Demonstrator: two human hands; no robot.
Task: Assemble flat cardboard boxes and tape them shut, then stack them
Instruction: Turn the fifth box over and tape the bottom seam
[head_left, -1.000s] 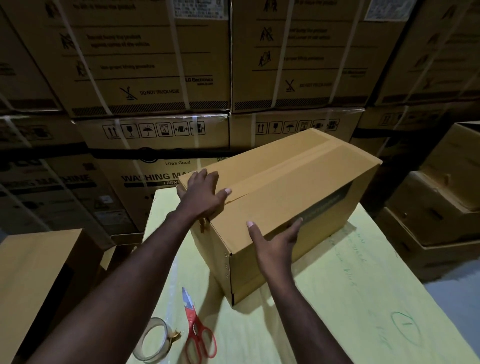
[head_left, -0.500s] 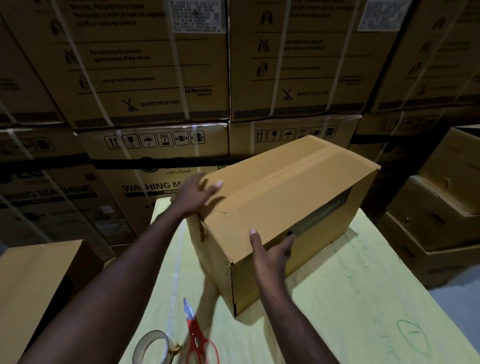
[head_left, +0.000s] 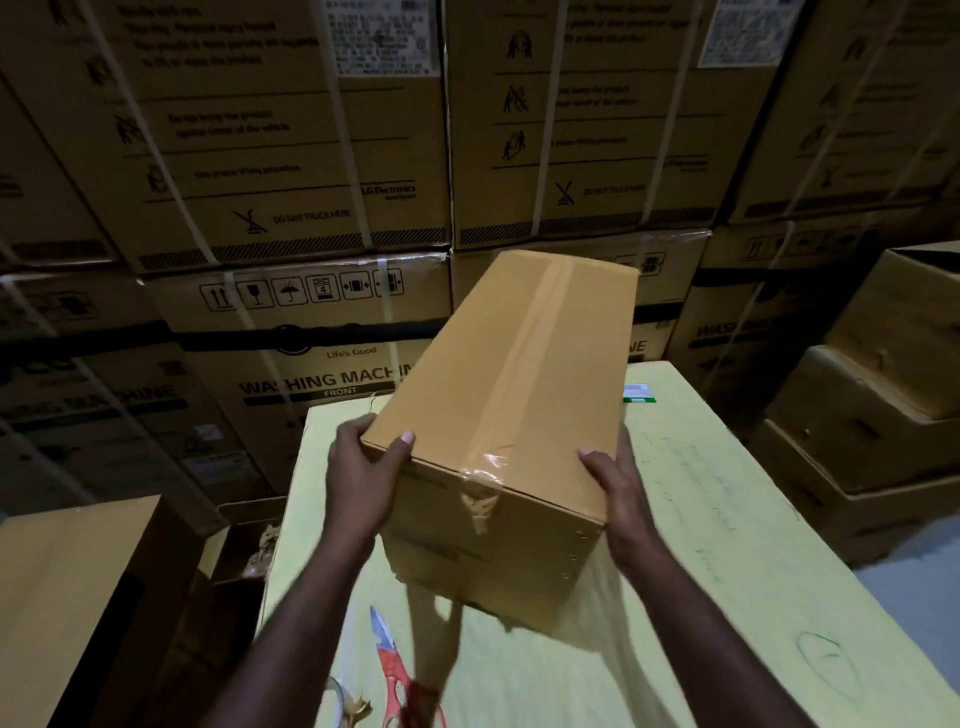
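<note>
Head camera shows the taped-shut cardboard box (head_left: 498, 395) held with its near end raised over the yellow table (head_left: 727, 571), left hand (head_left: 363, 483) and right hand (head_left: 621, 488) each gripping a near corner, thumbs on top. Sealed by its tape strip (head_left: 524, 364), it hides any contents. Red scissors (head_left: 395, 680) and a tape roll (head_left: 345, 701) are cut off at the bottom edge.

Beyond the left hand (head_left: 358, 483), lower carton (head_left: 332, 332) reads "Life's Good", "WASHING MACHINE", "FRONT"; upper carton (head_left: 270, 156) says "LG Electronics", "DO NOT TRUCK HERE".
</note>
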